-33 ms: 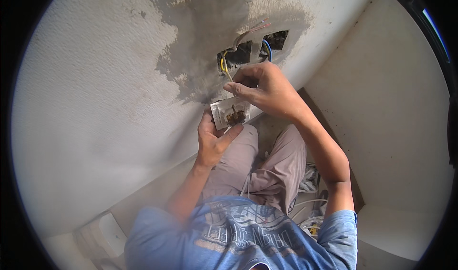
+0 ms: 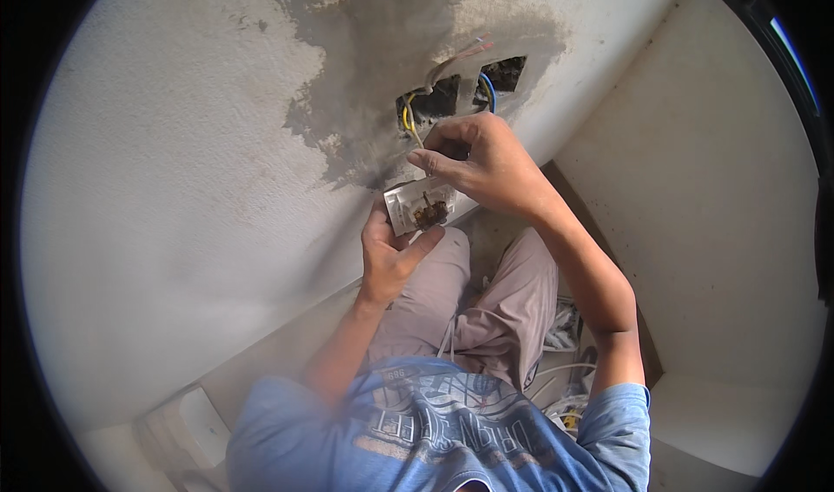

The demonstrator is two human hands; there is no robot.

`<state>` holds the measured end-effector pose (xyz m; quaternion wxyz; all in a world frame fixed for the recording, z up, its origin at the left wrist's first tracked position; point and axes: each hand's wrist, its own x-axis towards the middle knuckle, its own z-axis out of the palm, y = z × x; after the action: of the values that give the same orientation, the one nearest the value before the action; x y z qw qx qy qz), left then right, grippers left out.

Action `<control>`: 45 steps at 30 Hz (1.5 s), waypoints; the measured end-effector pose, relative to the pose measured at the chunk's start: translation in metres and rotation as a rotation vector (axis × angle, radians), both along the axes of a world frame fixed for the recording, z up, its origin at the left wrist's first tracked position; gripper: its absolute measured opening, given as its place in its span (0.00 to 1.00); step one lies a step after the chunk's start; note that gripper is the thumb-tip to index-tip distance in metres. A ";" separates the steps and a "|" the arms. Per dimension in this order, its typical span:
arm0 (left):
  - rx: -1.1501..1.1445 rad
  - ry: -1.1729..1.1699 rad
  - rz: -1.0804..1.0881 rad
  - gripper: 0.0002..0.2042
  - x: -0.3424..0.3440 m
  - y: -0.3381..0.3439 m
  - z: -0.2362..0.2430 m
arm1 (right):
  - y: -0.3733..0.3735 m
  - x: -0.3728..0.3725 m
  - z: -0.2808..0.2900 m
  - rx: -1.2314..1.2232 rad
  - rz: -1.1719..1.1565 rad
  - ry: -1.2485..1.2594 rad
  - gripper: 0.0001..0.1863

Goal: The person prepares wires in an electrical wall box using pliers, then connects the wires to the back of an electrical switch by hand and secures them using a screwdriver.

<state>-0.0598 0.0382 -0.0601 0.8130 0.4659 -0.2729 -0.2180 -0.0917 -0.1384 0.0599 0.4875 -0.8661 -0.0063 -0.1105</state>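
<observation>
Left hand (image 2: 388, 262) gripped the white faceplate (image 2: 398, 205), thumb on its lower edge, brown terminal block (image 2: 430, 214) facing the person; right hand (image 2: 486, 162) looked closed on a pale wire (image 2: 417, 137) just above it, tips partly hidden. My call: the step wanted the plate braced dead still, wire pinched near its end, no tugging. Plate sat just below the left wall opening (image 2: 439, 101), yellow wire (image 2: 405, 120) looping out. Right hand blocked the wire-to-plate view. Grey cable (image 2: 450, 60) and blue wire (image 2: 492, 92) crowded the openings. Plastic bag (image 2: 563, 325) lay right of the legs (image 2: 521, 270).
</observation>
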 end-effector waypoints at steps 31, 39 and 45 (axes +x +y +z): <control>-0.084 0.114 0.025 0.31 -0.008 -0.010 0.013 | 0.005 -0.004 -0.003 0.150 -0.042 -0.024 0.10; -0.122 0.139 0.065 0.30 -0.008 -0.011 0.014 | 0.006 -0.003 -0.003 0.131 -0.039 -0.036 0.10; -0.104 0.092 0.110 0.28 -0.006 -0.012 0.021 | 0.004 -0.002 0.000 0.070 -0.028 -0.017 0.12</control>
<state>-0.0657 0.0258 -0.0391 0.8585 0.4268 -0.2202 -0.1795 -0.0939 -0.1346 0.0602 0.5158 -0.8476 0.0054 -0.1246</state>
